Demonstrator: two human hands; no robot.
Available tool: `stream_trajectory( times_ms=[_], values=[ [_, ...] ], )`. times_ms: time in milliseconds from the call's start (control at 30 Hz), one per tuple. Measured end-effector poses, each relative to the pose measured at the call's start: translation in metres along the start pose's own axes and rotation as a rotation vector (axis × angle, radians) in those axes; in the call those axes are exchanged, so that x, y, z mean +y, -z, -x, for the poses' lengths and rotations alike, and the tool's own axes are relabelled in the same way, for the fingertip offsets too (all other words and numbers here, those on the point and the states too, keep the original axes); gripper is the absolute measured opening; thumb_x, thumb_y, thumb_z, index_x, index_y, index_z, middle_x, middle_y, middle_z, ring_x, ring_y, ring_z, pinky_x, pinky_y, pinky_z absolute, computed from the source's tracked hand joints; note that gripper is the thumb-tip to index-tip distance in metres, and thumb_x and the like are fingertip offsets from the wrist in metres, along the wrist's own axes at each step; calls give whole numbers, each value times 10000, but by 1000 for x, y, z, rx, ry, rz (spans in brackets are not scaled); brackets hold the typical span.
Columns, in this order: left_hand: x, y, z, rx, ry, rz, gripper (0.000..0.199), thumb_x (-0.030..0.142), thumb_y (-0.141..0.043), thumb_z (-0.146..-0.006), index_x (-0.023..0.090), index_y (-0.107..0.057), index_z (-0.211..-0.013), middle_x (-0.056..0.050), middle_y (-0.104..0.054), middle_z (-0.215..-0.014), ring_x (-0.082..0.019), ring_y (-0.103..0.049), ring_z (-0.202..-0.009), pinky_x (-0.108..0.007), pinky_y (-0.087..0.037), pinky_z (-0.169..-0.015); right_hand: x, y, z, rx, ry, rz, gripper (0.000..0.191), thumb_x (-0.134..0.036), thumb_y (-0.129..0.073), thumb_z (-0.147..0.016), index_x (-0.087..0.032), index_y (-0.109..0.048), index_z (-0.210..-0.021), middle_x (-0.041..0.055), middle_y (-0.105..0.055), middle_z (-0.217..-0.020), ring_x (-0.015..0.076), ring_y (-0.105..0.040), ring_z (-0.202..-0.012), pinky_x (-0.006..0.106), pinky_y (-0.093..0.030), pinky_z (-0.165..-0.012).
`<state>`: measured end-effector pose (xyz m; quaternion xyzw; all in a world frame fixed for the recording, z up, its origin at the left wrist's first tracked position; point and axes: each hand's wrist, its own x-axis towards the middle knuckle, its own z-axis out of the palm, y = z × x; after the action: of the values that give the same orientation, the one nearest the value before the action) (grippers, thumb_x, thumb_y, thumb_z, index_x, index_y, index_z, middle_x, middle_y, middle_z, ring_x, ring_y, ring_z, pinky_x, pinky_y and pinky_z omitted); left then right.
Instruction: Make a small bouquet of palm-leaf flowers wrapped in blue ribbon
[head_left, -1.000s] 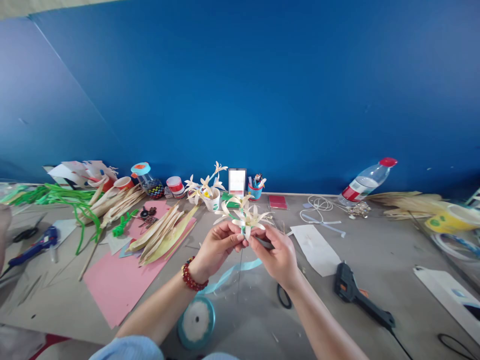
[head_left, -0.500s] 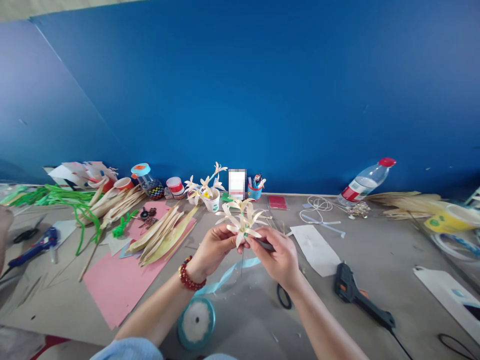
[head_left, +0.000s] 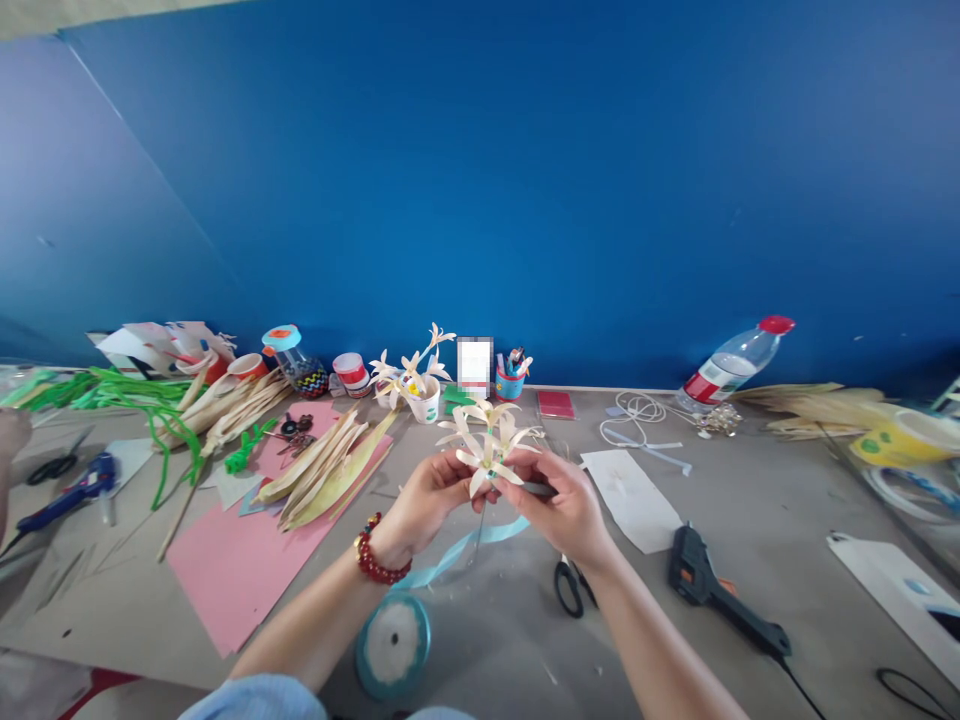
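Both hands meet at the middle of the table around a bunch of cream handmade flowers (head_left: 489, 462) with long narrow petals. My left hand (head_left: 429, 497), a red bead bracelet at its wrist, pinches the bunch from the left, under the petals. From the other side, my right hand (head_left: 564, 505) has its fingers closed on the same bunch. A thin stem points down below the fingers. Light blue ribbon (head_left: 450, 560) trails beneath the hands, beside a ribbon roll (head_left: 394, 645). Black-handled scissors (head_left: 568, 588) lie partly hidden under my right forearm.
At the back stand a white cup (head_left: 426, 402) of similar flowers, a pen holder (head_left: 511, 381) and a tilted bottle (head_left: 731, 368). A black glue gun (head_left: 724, 590) lies right. Pink paper (head_left: 232, 570), dried husks (head_left: 330, 470) and a blue glue gun (head_left: 71, 495) are left.
The flower bunch has turned and tipped slightly, its front bloom now facing me more. My right hand has shifted a little to the right, and more of the scissors shows.
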<state>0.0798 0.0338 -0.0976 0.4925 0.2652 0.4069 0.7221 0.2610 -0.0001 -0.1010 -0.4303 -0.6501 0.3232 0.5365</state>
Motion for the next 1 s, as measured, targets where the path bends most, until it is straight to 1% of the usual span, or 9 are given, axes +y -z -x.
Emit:
stream_trajectory(
  times_ms=[133, 233, 300, 400, 567, 667, 733, 900, 1000],
  values=[
    [3, 0, 2, -5, 6, -40, 256, 360, -814, -747, 119, -730, -771, -50, -690, -693, -109, -569, -591, -222, -443, -575, -2, 2, -4, -67, -69, -134, 119, -304, -710, -846, -205, -657, -885, -7, -612, -675, 159, -650, -606, 245, -524, -552],
    [4, 0, 2, -18, 21, -35, 249, 353, -813, -750, 119, -739, -792, -53, -696, -704, -110, -575, -603, -216, -443, -574, -4, 1, -7, -102, -60, -231, 101, -258, -711, -843, -205, -639, -795, -17, -595, -660, 164, -668, -623, 250, -535, -569],
    [3, 0, 2, -17, 34, -12, 240, 341, -815, -749, 119, -744, -806, -57, -703, -715, -104, -571, -598, -213, -444, -575, -5, 0, -8, -102, -18, -257, 105, -226, -702, -844, -203, -639, -763, -8, -614, -683, 163, -669, -625, 250, -530, -561],
    [3, -2, 3, 1, 51, 36, 241, 329, -835, -726, 115, -745, -791, -61, -709, -711, -103, -577, -597, -205, -441, -567, -6, 1, -8, -73, 72, -203, 113, -178, -694, -840, -202, -655, -736, 9, -655, -710, 163, -665, -615, 244, -511, -533],
    [7, -9, 5, 7, 73, 134, 253, 317, -868, -678, 105, -737, -722, -55, -695, -669, -98, -583, -591, -192, -436, -553, -11, 3, -6, -96, 248, -92, 110, -122, -637, -872, -214, -695, -859, 24, -711, -740, 166, -680, -619, 255, -538, -590],
    [8, -11, 6, 17, 73, 144, 258, 320, -868, -680, 101, -741, -729, -50, -688, -659, -90, -575, -581, -192, -437, -559, -10, 2, -5, -58, 332, -39, 102, -129, -658, -865, -221, -701, -867, 26, -711, -742, 162, -672, -604, 251, -534, -584],
    [7, -10, 6, 20, 62, 136, 253, 322, -864, -686, 106, -743, -737, -52, -692, -667, -97, -583, -593, -194, -436, -557, -10, 2, -5, -57, 315, -51, 69, -161, -665, -874, -220, -702, -866, 34, -714, -759, 167, -676, -611, 251, -530, -573],
    [4, -5, 5, -32, 17, 46, 230, 330, -812, -756, 113, -736, -759, -59, -695, -690, -100, -571, -579, -217, -441, -565, -21, 9, -8, -153, 221, -54, 25, -202, -700, -857, -213, -695, -878, 30, -714, -767, 164, -663, -637, 248, -527, -596],
    [3, -3, 4, -47, 16, 31, 209, 310, -800, -773, 117, -719, -761, -45, -689, -687, -82, -549, -549, -215, -434, -570, -27, 14, -10, -196, 200, -10, 50, -201, -642, -885, -206, -691, -872, 44, -716, -777, 171, -665, -646, 257, -524, -592]
  ],
)
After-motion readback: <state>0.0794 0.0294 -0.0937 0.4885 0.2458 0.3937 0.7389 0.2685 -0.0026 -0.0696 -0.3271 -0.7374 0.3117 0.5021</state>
